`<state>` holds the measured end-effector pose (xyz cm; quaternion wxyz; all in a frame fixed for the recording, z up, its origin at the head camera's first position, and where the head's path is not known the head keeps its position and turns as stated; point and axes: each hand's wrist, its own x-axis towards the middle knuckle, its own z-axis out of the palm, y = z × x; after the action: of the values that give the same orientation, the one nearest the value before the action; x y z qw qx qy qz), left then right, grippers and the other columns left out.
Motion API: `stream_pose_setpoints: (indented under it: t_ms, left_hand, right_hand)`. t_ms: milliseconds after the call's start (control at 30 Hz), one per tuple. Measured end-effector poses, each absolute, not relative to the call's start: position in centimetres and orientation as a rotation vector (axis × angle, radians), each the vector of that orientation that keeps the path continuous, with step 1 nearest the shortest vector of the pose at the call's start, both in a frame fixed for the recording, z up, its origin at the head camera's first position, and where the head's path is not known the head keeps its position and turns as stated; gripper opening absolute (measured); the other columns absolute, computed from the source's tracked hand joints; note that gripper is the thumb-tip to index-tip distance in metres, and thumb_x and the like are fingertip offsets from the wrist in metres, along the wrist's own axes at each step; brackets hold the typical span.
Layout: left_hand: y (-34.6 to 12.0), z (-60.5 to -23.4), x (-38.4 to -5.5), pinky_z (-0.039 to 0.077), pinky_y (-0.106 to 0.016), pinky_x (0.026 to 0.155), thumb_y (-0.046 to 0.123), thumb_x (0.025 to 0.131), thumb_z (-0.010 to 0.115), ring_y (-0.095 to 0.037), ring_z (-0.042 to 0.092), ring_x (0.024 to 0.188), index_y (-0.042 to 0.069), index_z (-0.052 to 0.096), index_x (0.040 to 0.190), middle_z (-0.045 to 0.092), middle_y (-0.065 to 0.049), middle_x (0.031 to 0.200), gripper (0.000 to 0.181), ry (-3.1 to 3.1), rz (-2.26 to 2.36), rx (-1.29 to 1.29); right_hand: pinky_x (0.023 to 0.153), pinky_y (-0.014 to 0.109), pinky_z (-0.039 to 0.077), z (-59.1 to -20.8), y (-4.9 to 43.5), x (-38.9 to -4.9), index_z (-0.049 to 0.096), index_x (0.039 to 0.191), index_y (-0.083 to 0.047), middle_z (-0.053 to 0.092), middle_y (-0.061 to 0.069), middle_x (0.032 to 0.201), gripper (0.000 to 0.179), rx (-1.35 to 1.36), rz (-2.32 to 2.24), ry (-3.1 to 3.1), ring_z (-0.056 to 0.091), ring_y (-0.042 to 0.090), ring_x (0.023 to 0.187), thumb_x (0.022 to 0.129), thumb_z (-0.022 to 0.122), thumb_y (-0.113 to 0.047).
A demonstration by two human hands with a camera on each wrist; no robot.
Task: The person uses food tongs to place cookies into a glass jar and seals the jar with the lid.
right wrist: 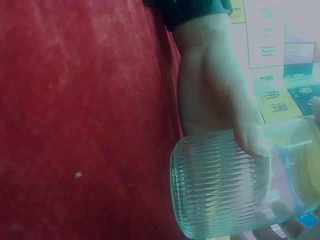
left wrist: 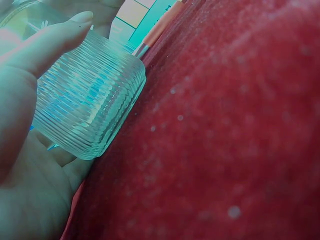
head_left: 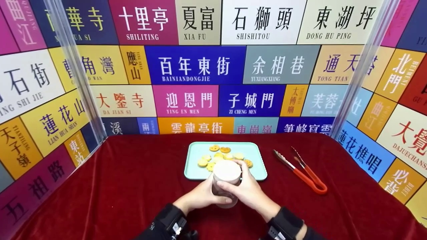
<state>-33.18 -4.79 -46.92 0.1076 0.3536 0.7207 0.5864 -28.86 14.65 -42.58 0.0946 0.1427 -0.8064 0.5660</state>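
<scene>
A clear ribbed glass jar with a pale round lid stands upright between the hands, just in front of the tray. My left hand grips its lower body, thumb across the front. Higher up, my right hand holds the jar around the lid, thumb on the near side. In the right wrist view the ribbed lower part shows plainly, with the left hand around it; only bits of the right hand appear at that view's edge. Whether the jar's base touches the cloth is unclear.
Behind the jar lies a mint-green tray bearing several small yellow biscuits. Red-handled metal tongs rest to the right, tips pointing away. Dark red cloth covers the table, and sign-printed panels enclose the back and sides.
</scene>
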Motion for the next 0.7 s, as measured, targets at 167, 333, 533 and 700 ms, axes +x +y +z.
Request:
stream_pose_setpoints:
  t_ms: [167,333,533,700]
  left_hand:
    - [-4.7,-46.9,-33.0,0.044,-0.030,0.115,0.013,0.087,0.089,-0.014,0.059,0.133,0.014,0.035,0.158,0.056,0.001,0.148,0.089,2.097,1.747,1.012]
    - [-4.7,-46.9,-32.8,0.046,-0.029,0.113,0.011,0.087,0.089,-0.016,0.062,0.130,0.010,0.037,0.157,0.058,-0.002,0.147,0.087,2.084,1.763,0.993]
    - [-4.8,-46.8,-32.7,0.042,-0.028,0.115,0.013,0.088,0.089,-0.015,0.059,0.133,0.011,0.035,0.159,0.057,-0.002,0.148,0.089,2.119,1.746,1.006]
    - [-4.8,-46.7,-32.8,0.042,-0.029,0.115,0.014,0.088,0.089,-0.016,0.059,0.133,0.011,0.033,0.160,0.056,-0.003,0.148,0.092,2.112,1.751,1.005]
  right_hand:
    - [0.110,0.047,0.044,-42.4,14.8,-28.8,0.046,0.150,-0.012,0.060,0.011,0.144,0.081,0.433,1.698,-2.401,0.060,0.025,0.128,0.085,0.091,-0.027]
    - [0.110,0.048,0.044,-42.2,15.2,-28.9,0.045,0.152,-0.012,0.059,0.012,0.145,0.079,0.473,1.693,-2.455,0.059,0.025,0.129,0.088,0.089,-0.030]
    - [0.114,0.053,0.038,-42.0,16.1,-29.5,0.042,0.158,-0.013,0.058,0.012,0.147,0.083,0.579,1.714,-2.499,0.054,0.028,0.135,0.090,0.088,-0.031]
    - [0.115,0.054,0.036,-42.0,16.5,-29.8,0.041,0.160,-0.016,0.056,0.011,0.150,0.085,0.604,1.736,-2.524,0.052,0.028,0.137,0.091,0.087,-0.032]
